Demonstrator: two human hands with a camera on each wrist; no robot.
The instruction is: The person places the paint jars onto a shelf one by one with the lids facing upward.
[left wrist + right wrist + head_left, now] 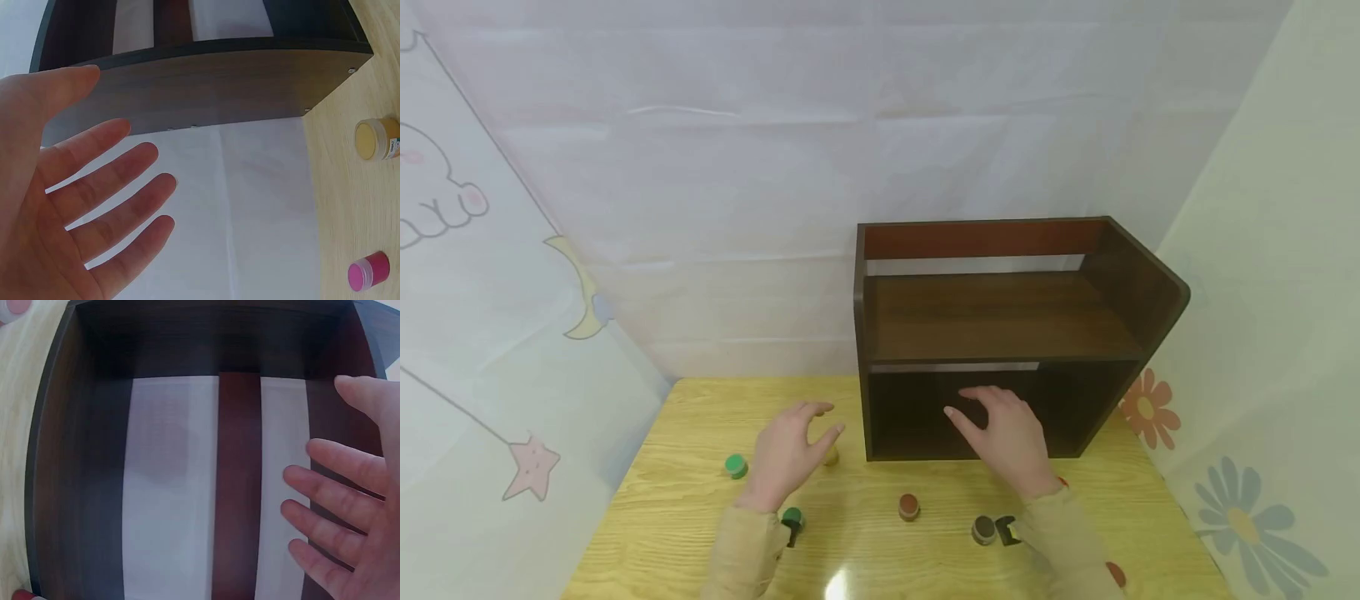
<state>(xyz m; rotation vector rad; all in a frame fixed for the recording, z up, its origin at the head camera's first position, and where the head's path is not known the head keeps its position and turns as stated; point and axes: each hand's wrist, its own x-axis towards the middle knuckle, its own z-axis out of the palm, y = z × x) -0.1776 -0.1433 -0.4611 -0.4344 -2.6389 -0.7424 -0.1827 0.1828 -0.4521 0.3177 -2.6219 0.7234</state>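
Note:
My left hand point(786, 454) is raised over the table left of a dark brown wooden shelf point(1000, 317), its fingers spread and holding nothing. My right hand point(1006, 437) hovers in front of the shelf's lower compartment, also holding nothing, with thumb and fingers apart. Nearest the left hand in the head view is a small yellow jar point(831, 456), partly hidden behind the thumb. A green-lidded jar point(736, 466) stands to that hand's left, and another green-lidded jar point(792, 517) is beside the wrist. Below the right hand sits a dark-lidded jar point(983, 530).
A brown-red-lidded jar point(908, 507) stands between the arms on the wooden table point(647, 500). One red lid point(1116, 573) shows at the right, partly covered by the sleeve. The left wrist view has a magenta jar point(369, 271). Patterned cloth walls point(737, 167) surround the table.

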